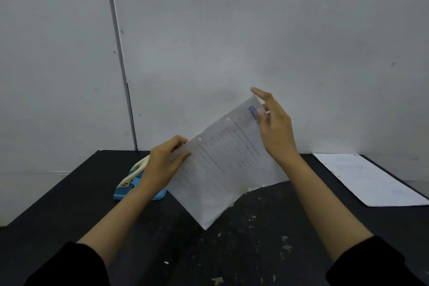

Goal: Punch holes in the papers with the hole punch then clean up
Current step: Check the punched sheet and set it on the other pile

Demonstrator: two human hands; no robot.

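A person in black sleeves is holding a white printed sheet of paper (222, 165) up above a black tabletop (69, 197), both bare forearms reaching in from the near edge. The sheet is standing tilted in the air over the middle of the table, its long axis running diagonally from the near-left corner, which is dipping toward the tabletop, up to the far-right corner with blue lettering. Two punched holes are showing along its upper-left edge.

The left hand (162, 162) is gripping the sheet's left edge, thumb pressing on the printed face and fingers curling behind it. The right hand (274, 127) is meeting the top right corner, the thumb lying on the printed face by the blue lettering while the index finger is stretching straight up past the corner; the other fingers are partly behind the paper, so how firmly it is pinching cannot be told.

A blue-based hole punch with a cream lever (133, 179) is sitting on the table to the left, just behind the left wrist, partly hidden by it. A second white sheet (371, 181) is lying flat at the far right edge of the table, well apart from the raised one. Small white scraps (166, 262) are dotting the near tabletop. A pale grey wall (255, 30) is filling the background.
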